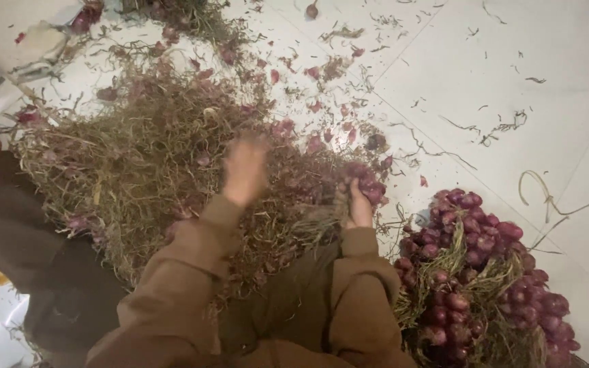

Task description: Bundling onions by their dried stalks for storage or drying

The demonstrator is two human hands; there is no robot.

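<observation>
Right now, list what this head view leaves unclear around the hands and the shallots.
- Left hand: smeared by motion blur; its fingers and whether it holds anything cannot be told.
- Right hand: its grip closes on a bunch of shallots, but the fingers are hidden behind the bulbs and dry stalks.
- Heap of tied shallots: cut off by the bottom edge.
- Dry stalk pile: anything under it is covered.
</observation>
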